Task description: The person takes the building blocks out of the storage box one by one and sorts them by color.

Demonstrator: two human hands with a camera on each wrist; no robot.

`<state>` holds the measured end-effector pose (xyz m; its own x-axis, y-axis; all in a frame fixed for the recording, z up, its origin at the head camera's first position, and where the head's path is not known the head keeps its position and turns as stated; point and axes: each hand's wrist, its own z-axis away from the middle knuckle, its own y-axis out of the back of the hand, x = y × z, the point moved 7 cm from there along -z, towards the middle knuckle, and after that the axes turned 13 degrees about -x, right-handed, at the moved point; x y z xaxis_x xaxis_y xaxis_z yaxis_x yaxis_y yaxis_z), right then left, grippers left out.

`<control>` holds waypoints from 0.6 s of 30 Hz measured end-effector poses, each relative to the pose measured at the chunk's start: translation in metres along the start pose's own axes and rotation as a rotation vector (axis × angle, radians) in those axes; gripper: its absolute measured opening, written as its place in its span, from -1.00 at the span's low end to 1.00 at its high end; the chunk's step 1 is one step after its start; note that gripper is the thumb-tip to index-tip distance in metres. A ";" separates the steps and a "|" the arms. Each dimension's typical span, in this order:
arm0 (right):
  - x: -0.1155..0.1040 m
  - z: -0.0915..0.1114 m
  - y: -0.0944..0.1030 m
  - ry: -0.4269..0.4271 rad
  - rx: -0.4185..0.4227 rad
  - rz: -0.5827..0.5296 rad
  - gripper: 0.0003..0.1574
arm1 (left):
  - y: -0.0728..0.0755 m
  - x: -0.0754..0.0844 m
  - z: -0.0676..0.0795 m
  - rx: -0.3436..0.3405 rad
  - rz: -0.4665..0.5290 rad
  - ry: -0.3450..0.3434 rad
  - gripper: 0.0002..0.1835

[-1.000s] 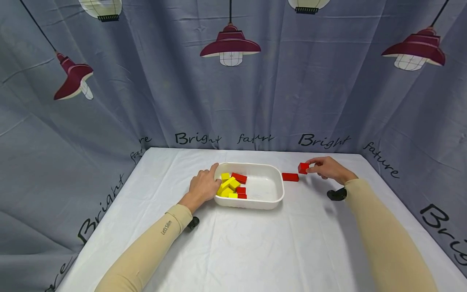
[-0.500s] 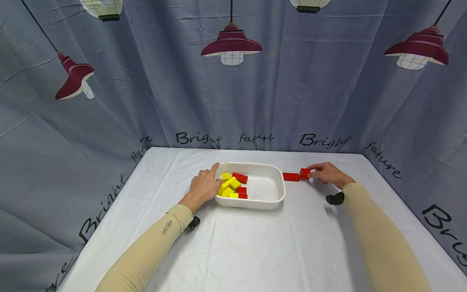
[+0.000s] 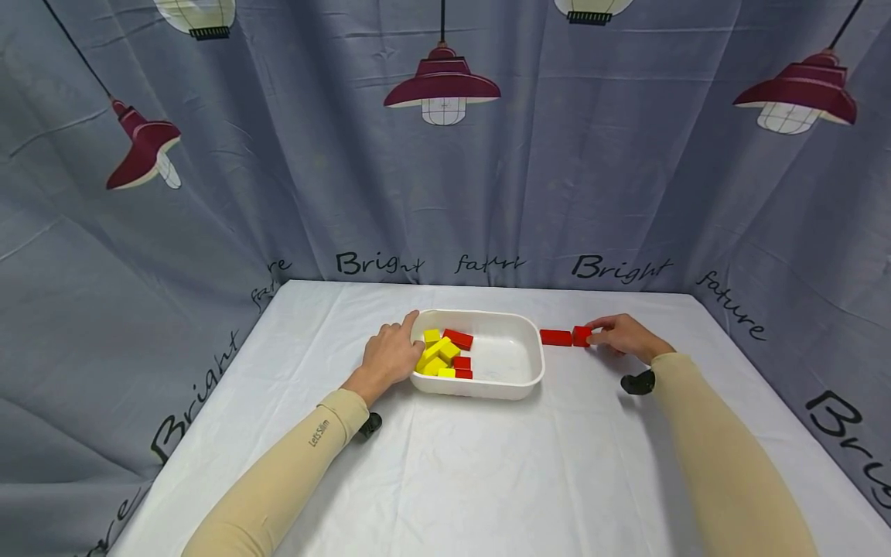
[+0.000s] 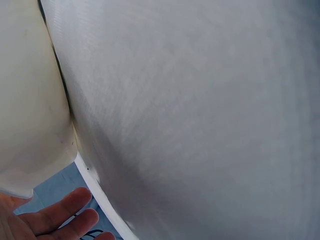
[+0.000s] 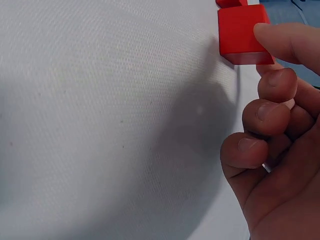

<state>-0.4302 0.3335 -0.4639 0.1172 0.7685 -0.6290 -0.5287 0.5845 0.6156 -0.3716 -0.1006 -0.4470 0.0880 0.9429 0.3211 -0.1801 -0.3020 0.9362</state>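
A white plastic tub (image 3: 504, 391) stands on the table, and my left hand (image 3: 391, 352) grips its left end at the rim. In the left wrist view some fingers (image 4: 59, 212) show past the cream side of the tub. Several yellow blocks (image 3: 433, 353) and red blocks (image 3: 458, 339) lie in its left half. To the tub's right, a long red block (image 3: 555, 338) lies flat on the cloth. My right hand (image 3: 623, 335) pinches a red cube-shaped block (image 5: 242, 31) between thumb and index finger, at that block's right end. Its other fingers are curled in beneath.
White cloth covers the table (image 3: 480, 472). Behind it hangs a blue-grey curtain (image 3: 599, 170) printed with lamps and lettering. Black wrist devices (image 3: 638, 382) sit under both sleeves.
My right hand has lowered the red cube-shaped block onto the cloth, up against or very near the long red block's right end. My left hand has stayed on the tub.
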 end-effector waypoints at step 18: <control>-0.027 0.014 0.012 0.097 0.101 0.083 -0.40 | -0.001 0.000 0.001 -0.007 0.005 0.007 -0.30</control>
<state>-0.4279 0.3233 -0.4328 -0.0082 0.7893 -0.6140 -0.4455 0.5468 0.7089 -0.3701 -0.1007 -0.4482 0.0800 0.9425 0.3244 -0.1873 -0.3055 0.9336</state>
